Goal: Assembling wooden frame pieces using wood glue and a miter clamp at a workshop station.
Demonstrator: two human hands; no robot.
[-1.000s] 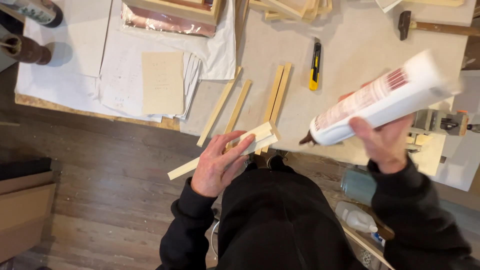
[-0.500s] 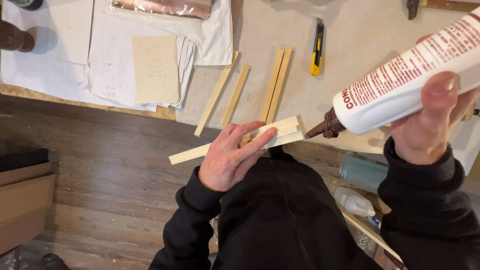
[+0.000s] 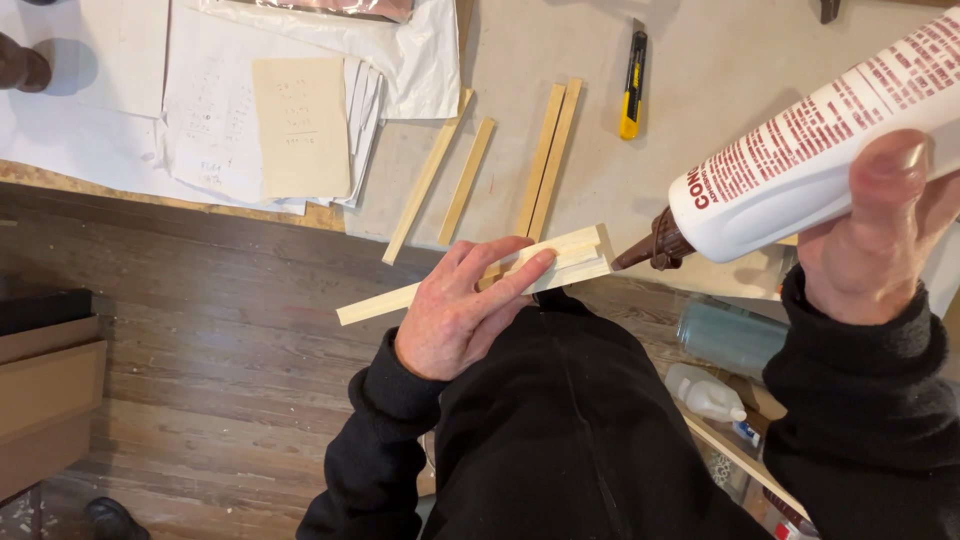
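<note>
Glue bottle (image 3: pixel 800 150) nozzle now nearer the left-hand-held wood strips (image 3: pixel 560 262).

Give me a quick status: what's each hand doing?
Left hand grips wood strips. Right hand grips glue bottle, brown nozzle at strips' end. Nothing between them.
</note>
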